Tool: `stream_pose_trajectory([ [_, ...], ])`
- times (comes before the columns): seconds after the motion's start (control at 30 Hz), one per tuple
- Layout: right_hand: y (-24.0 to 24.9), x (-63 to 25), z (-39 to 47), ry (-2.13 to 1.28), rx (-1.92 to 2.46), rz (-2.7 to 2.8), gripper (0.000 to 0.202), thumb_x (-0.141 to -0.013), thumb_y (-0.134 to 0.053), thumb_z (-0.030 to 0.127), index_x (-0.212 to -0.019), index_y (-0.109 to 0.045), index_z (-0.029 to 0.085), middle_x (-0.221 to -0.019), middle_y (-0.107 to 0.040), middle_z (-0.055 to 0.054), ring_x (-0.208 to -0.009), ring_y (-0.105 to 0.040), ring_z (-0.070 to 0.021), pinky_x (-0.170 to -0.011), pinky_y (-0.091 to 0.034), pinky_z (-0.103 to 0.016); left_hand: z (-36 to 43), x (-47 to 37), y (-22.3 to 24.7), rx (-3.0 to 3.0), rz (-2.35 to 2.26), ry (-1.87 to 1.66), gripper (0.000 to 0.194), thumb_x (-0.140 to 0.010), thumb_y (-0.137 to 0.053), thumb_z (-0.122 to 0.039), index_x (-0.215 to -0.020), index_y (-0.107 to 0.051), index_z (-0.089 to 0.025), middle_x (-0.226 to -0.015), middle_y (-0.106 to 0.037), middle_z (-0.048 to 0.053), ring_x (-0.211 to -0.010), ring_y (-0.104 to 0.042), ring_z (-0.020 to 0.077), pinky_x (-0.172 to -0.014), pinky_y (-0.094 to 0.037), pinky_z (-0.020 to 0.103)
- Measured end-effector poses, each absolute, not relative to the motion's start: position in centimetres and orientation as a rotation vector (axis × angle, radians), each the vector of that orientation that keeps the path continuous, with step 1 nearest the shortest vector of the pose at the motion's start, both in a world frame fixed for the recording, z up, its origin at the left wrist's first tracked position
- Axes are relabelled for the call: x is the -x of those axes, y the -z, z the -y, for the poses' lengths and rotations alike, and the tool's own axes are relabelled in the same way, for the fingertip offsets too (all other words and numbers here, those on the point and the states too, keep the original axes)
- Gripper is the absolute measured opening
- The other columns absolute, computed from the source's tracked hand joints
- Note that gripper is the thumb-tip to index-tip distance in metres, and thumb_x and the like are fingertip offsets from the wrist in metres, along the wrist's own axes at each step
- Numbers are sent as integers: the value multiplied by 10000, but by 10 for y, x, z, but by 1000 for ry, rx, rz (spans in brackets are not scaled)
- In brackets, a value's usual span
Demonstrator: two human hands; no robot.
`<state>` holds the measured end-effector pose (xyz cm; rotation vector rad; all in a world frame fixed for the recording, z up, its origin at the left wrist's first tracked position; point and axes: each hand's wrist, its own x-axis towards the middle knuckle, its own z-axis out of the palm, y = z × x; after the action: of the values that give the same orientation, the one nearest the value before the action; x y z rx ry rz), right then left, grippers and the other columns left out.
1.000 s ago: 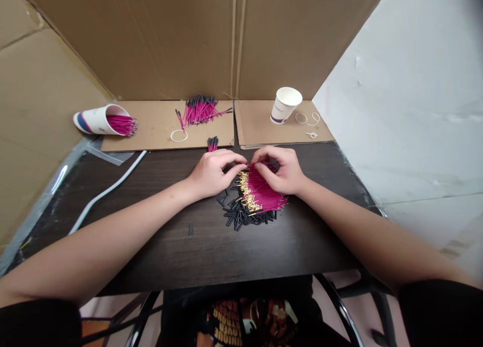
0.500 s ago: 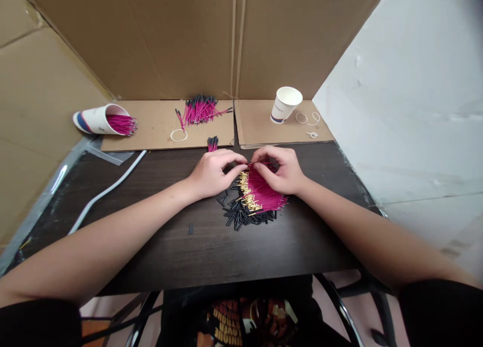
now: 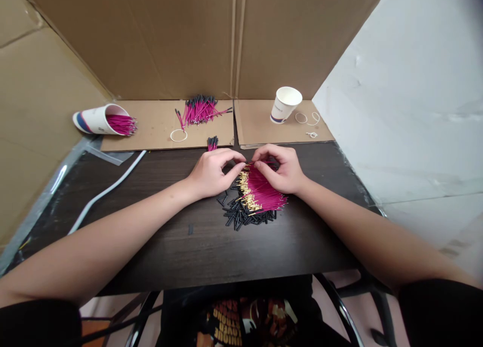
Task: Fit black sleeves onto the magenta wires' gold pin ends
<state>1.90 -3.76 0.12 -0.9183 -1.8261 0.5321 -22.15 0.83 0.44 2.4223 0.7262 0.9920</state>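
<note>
My left hand (image 3: 215, 173) is closed in a pinch, its thumb and forefinger meeting at the far left corner of a pile of pink wires (image 3: 266, 188) with gold pin ends. What sits between those fingertips is too small to make out. My right hand (image 3: 281, 169) pinches a thin pink wire with a gold tip (image 3: 249, 163) that points at the left fingertips. Its palm hangs over the far side of the pile. Short black sleeves (image 3: 239, 217) lie loose along the pile's left and near edges.
Behind my left hand lies a small bundle of black-ended wires (image 3: 212, 143). More sit in a heap (image 3: 202, 110) on the cardboard (image 3: 151, 135). A tipped paper cup (image 3: 92, 120) holds wires; another cup (image 3: 285, 105) stands at right near rubber bands (image 3: 312, 134). A white cable (image 3: 109, 188) crosses the left.
Both hands have shifted very slightly, with the fingertips a little farther apart. The wire pile and everything around it lie as before.
</note>
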Motion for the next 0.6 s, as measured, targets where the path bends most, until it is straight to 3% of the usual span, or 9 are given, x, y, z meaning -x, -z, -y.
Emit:
stream_pose_trajectory([
  [0.6, 1, -19, 38, -583, 927, 1813, 72, -931, -684, 153, -948, -722, 211, -771, -704, 5, -655, -597, -139, -623, -484, -299, -8, 221, -5, -2431, -708, -1010, 128, -1027, -714, -249, -1066, -800, -162, -937, -809, 58, -833, -739, 172, -852, -614, 324],
])
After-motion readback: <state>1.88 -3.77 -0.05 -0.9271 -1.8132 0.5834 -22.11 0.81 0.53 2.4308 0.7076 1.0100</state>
